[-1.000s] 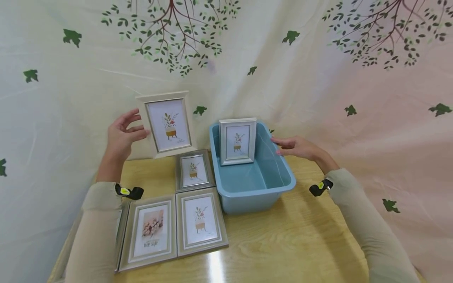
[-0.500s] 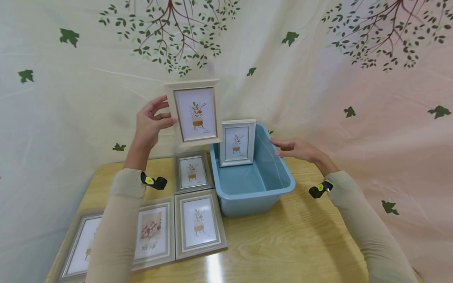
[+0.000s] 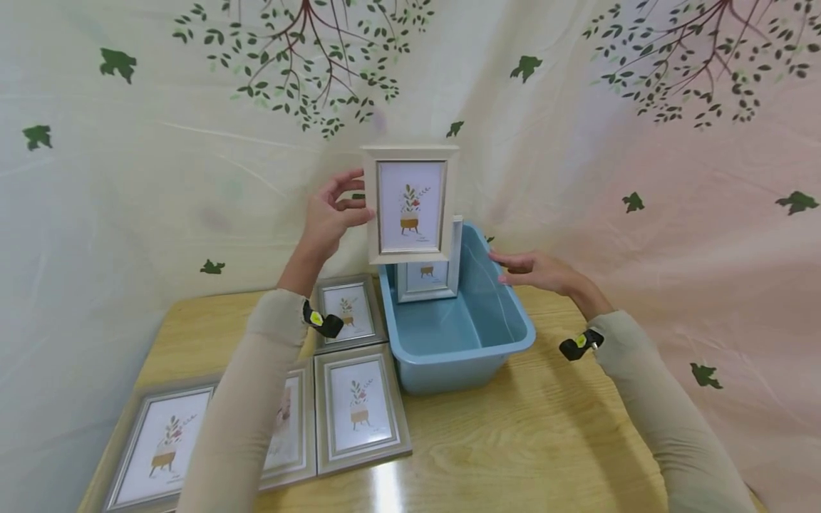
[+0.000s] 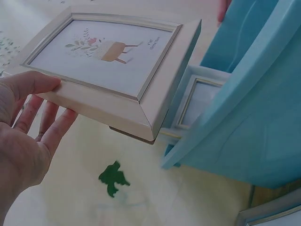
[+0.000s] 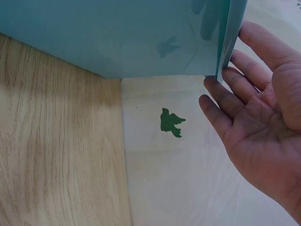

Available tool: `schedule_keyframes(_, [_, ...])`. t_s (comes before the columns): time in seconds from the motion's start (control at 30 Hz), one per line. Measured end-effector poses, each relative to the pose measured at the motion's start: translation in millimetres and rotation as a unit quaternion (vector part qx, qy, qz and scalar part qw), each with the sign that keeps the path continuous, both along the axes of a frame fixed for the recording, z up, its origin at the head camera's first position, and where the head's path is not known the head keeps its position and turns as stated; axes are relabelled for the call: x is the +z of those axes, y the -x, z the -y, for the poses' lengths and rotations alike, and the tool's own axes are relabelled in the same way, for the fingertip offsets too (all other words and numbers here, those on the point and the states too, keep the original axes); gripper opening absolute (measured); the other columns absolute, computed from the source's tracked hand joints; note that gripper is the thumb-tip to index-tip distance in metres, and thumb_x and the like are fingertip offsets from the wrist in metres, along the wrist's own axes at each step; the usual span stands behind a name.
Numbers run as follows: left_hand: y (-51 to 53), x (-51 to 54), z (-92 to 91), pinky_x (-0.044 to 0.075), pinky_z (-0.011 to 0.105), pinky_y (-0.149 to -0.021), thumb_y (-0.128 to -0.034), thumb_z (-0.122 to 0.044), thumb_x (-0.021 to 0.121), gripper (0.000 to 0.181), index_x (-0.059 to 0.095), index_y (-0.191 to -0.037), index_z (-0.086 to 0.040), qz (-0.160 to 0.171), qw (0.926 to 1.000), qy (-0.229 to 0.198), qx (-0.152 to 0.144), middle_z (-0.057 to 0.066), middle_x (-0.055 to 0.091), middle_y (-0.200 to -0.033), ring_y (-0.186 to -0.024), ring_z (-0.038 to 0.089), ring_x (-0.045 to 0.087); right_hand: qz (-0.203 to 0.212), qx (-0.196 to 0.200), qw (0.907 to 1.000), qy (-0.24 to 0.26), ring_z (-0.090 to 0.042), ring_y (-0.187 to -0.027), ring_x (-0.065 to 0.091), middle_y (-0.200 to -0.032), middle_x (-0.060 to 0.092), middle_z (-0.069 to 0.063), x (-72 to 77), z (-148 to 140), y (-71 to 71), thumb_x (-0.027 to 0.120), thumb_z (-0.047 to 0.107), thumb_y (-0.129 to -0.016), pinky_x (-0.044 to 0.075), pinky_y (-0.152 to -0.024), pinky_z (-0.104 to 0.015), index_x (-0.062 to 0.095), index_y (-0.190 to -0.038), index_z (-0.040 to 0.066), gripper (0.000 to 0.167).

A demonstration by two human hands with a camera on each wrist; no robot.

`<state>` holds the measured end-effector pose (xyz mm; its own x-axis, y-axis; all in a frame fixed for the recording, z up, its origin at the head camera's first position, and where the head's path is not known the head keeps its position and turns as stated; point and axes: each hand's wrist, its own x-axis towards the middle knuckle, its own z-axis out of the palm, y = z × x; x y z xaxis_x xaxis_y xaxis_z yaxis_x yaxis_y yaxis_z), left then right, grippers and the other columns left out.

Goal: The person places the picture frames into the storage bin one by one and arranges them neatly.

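My left hand (image 3: 330, 217) pinches a cream picture frame (image 3: 370, 214) by its left edge, thumb on the front and fingers behind. The frame stands upright above the back left of a blue plastic bin (image 3: 449, 356), with a potted-plant print facing me. Inside the bin, a silver picture frame (image 3: 426, 293) leans against the back wall, its upper part hidden behind the cream one. My right hand (image 3: 539, 271) touches the bin's right rim with its fingertips; in the right wrist view the fingers (image 5: 240, 84) are loosely extended beside the rim.
On the wooden table (image 3: 513, 442), left of the bin, lie a small dark-silver frame (image 3: 327, 313), a champagne frame (image 3: 403, 427), one partly under my left sleeve (image 3: 231, 427), and a larger frame (image 3: 137, 427) at the far left. A printed curtain (image 3: 577, 142) hangs behind.
My left hand has carried the cream frame rightward from beside the bin to above its back left, partly covering the silver frame. The right hand stays at the rim.
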<state>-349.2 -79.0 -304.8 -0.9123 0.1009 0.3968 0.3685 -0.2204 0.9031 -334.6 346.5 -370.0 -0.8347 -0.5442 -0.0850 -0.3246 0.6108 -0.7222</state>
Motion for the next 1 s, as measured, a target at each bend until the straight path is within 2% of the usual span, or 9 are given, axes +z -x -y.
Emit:
schedule_keyframes(0.23, [3.2, -7.7, -24.2, 0.06, 0.034, -0.08, -0.0819, 0.012, 0.075, 0.059, 0.062, -0.136, -0.009, -0.008, 0.9978, 0.065, 0.011, 0.014, 0.064, -0.124, -0.096, 0.027, 0.067, 0.011, -0.015, 0.9998, -0.001, -0.032, -0.147, 0.032, -0.161, 0.033, 0.001, -0.8, -0.8, -2.1, 0.068, 0.035, -0.098, 0.032, -0.113, -0.061, 0.042, -0.155, 0.023, 0.064])
schedule_keyframes(0.47, [2.9, -11.9, -37.4, 0.06, 0.04, -0.083, -0.0821, 0.012, 0.075, 0.059, 0.062, -0.136, -0.01, -0.007, 0.9962, 0.086, 0.01, 0.013, 0.064, -0.123, -0.098, 0.031, 0.069, 0.009, -0.021, 0.9997, 0.013, -0.03, -0.147, 0.033, -0.159, 0.035, 0.003, -2.8, -0.5, 0.9, 0.07, 0.033, -0.097, 0.032, -0.113, -0.059, 0.046, -0.153, 0.024, 0.062])
schedule_keyframes(0.63, [3.9, -15.7, -45.4, 0.06, 0.04, -0.083, -0.0805, 0.013, 0.075, 0.059, 0.063, -0.135, -0.008, -0.014, 0.9946, 0.102, 0.012, 0.015, 0.065, -0.122, -0.096, 0.033, 0.069, 0.007, -0.006, 0.9999, 0.006, -0.033, -0.148, 0.029, -0.162, 0.031, -0.002, 0.3, -0.1, 1.7, 0.068, 0.032, -0.098, 0.032, -0.114, -0.059, 0.042, -0.155, 0.02, 0.064])
schedule_keyframes(0.83, [6.4, -22.0, -53.4, 0.059, 0.041, -0.082, -0.0789, 0.014, 0.075, 0.059, 0.064, -0.133, -0.006, -0.035, 0.9906, 0.13, 0.023, 0.016, 0.066, -0.12, -0.093, 0.034, 0.068, 0.002, -0.002, 1.0, 0.007, -0.034, -0.148, 0.028, -0.162, 0.031, -0.004, 1.5, 0.0, 1.5, 0.068, 0.032, -0.098, 0.03, -0.114, -0.06, 0.041, -0.155, 0.019, 0.064])
schedule_keyframes(1.0, [8.4, -30.2, -57.8, 0.058, 0.042, -0.084, -0.0791, 0.014, 0.075, 0.059, 0.063, -0.133, -0.004, -0.046, 0.9861, 0.158, 0.023, 0.017, 0.066, -0.119, -0.095, 0.035, 0.068, 0.004, -0.016, 0.9999, 0.004, -0.032, -0.147, 0.03, -0.16, 0.033, 0.001, -0.8, 0.5, 1.1, 0.069, 0.035, -0.097, 0.03, -0.114, -0.06, 0.044, -0.154, 0.022, 0.064])
